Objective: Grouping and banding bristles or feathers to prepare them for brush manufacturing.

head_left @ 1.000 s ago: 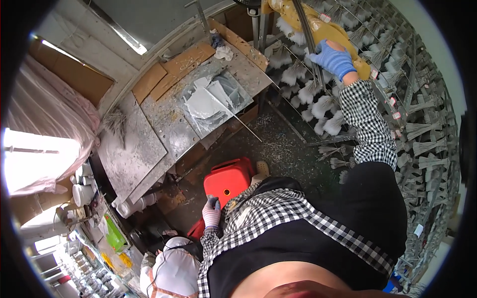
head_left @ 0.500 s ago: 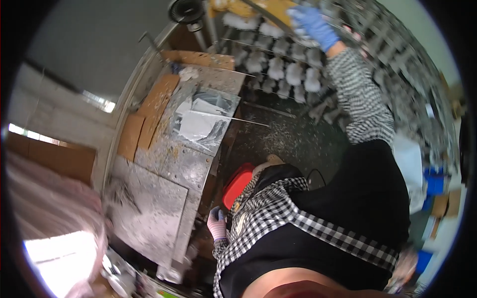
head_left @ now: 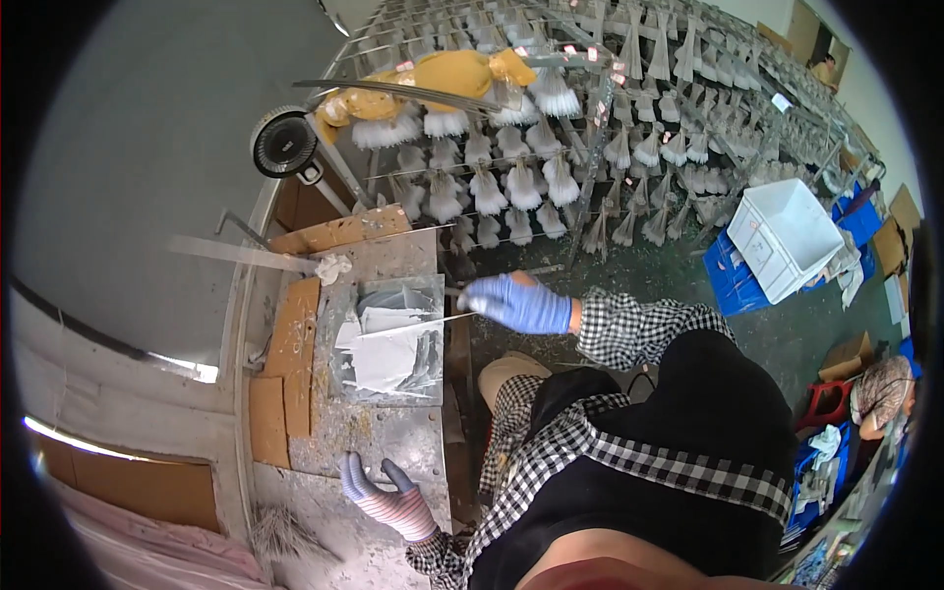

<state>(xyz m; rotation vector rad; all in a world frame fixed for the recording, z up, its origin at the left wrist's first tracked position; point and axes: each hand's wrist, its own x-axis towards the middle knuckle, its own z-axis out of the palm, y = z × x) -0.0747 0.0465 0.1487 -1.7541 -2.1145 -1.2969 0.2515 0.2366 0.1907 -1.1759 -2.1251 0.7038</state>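
1. At the bench (head_left: 408,447), on its side nearest me, I worked with both hands gloved.
2. Right hand (head_left: 516,303), blue glove: my fingers were bent together at the outer end of a thin pale rod (head_left: 438,322). I could not tell whether they were clenched on the rod or only touching it.
3. Left hand (head_left: 390,501), pink-striped glove with greyish fingertips: released. My fingers were spread above the bench top, and the palm held nothing.
4. Rod position: it lay across the white paste (head_left: 383,361), which was spread thickly over a smeared square plate (head_left: 428,295). My right hand was just beyond the plate's edge.
5. Bench fittings: cardboard strips (head_left: 300,344) lined the far side; a crumpled white wad (head_left: 332,267) lay near one corner; a loose fan of grey bristles (head_left: 280,536) rested near my left hand.
6. Rack (head_left: 596,128): pale bristle bundles (head_left: 521,184) hung from it in rows. A yellow cloth bundle (head_left: 447,74) and long dark strips (head_left: 423,94) lay along its near end.
7. Labels: small red-and-white tags (head_left: 618,71) marked the rack frame, and a white card (head_left: 782,102) was fixed farther along. Their print was too small to read.
8. Fan (head_left: 285,145): its black head bore a pale centre badge, likewise unreadable.
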